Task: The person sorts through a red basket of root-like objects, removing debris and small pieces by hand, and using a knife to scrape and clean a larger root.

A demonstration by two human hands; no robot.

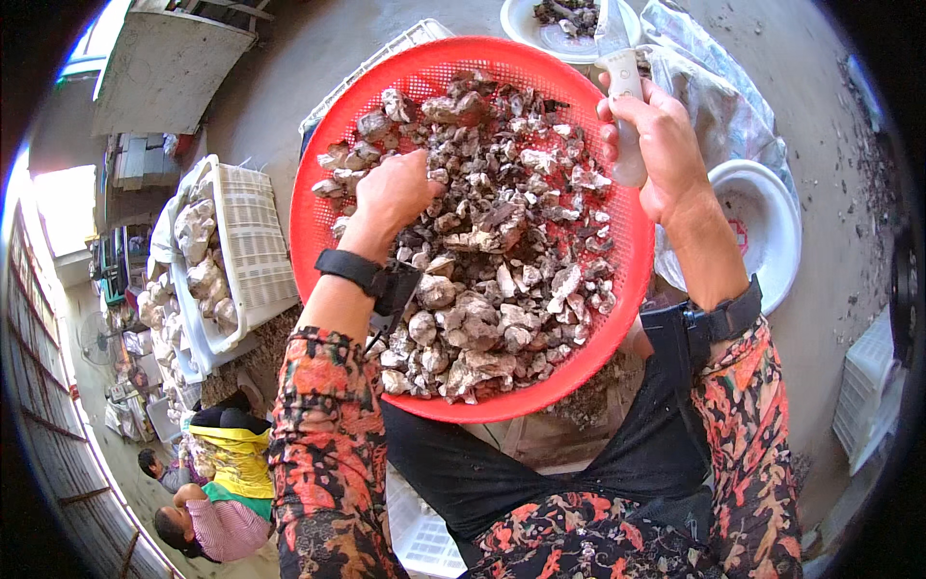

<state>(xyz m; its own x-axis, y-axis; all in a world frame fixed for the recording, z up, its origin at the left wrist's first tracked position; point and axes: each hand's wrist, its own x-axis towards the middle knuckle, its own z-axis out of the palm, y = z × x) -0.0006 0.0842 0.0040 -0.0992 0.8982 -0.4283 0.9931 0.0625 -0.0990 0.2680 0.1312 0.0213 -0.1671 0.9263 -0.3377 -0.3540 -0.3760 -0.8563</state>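
A round red plastic mesh basket [628, 304] lies before me, holding a heap of lumpy, pale and dark-brown chunks [477, 318]. Their exact kind is hard to tell; larger lumps gather at the near and left sides, with smaller broken bits in the middle. Over the upper left of the heap, my left hand [398, 189] reaches down with fingers curled. Its fingertips are hidden, so whether it grips a chunk is unclear. My right hand [662, 137], above the basket's right rim, holds a knife [623, 76] by its whitish handle, blade pointing away from me.
A white basin [778, 239] stands at the right, and another basin [514, 22] with dark bits stands beyond. Plastic sheeting [712, 87] lies between them. At the left is a white crate [253, 231] of large pale lumps. Two people [228, 517] sit at lower left.
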